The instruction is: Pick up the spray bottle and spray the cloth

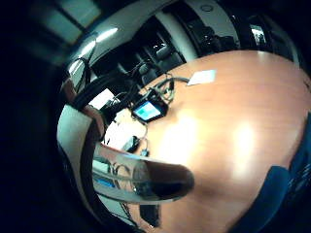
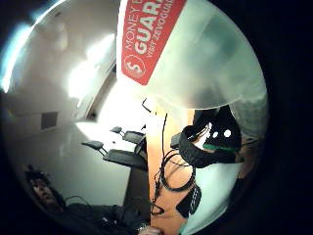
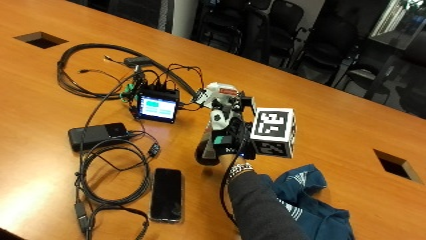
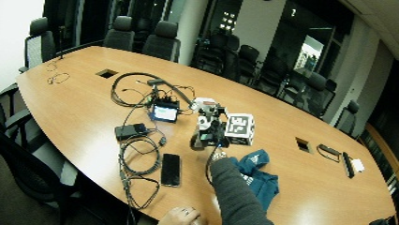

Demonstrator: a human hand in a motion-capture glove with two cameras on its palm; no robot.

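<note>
In the outside view my gloved right hand (image 3: 225,139) is wrapped round the spray bottle (image 3: 217,93), which stands upright near the middle of the wooden table (image 3: 319,120). The bottle's white spray head shows above my fingers, and its body is mostly hidden by the glove. I cannot tell whether its base touches the table. The thumb side palm view is filled by the bottle's pale body with a red label (image 2: 146,34). The dark blue cloth (image 3: 313,200) lies crumpled on the table beside my forearm, apart from the bottle. It also shows at the edge of the little finger side view as a blue cloth (image 1: 286,189).
A small lit screen device (image 3: 157,106), a black power pack (image 3: 98,135), a black phone (image 3: 166,192) and looped cables (image 3: 106,170) lie to the left of the bottle. Square table cutouts (image 3: 397,165) sit to the right and far left. My bare left hand (image 4: 181,216) rests at the near edge.
</note>
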